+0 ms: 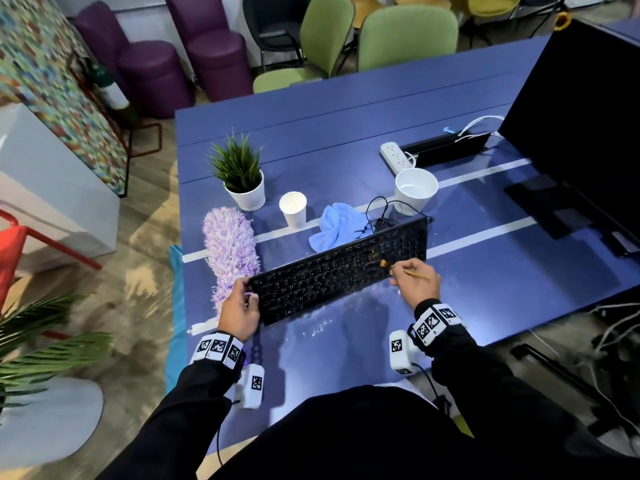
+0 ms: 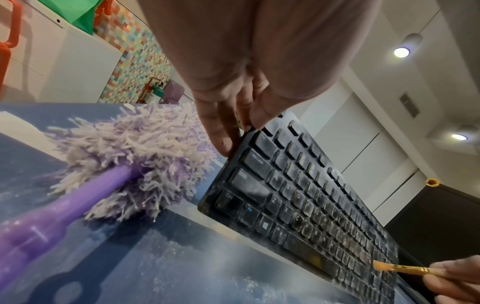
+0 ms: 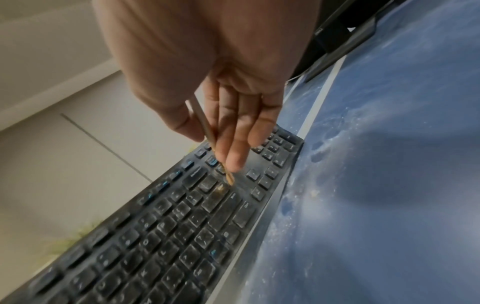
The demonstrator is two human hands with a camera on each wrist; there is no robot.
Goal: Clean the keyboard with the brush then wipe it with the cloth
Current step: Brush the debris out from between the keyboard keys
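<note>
A dusty black keyboard stands tilted up on its near long edge on the blue table. My left hand grips its left end, thumb on the key side. My right hand pinches a thin wooden paintbrush. Its orange bristles touch the keys near the right part of the board. A crumpled light-blue cloth lies just behind the keyboard, beside its black cable.
A purple fluffy duster lies left of the keyboard. Behind stand a potted plant, a paper cup and a white pot. A power strip and monitor occupy the right. Dust specks lie on the near tabletop.
</note>
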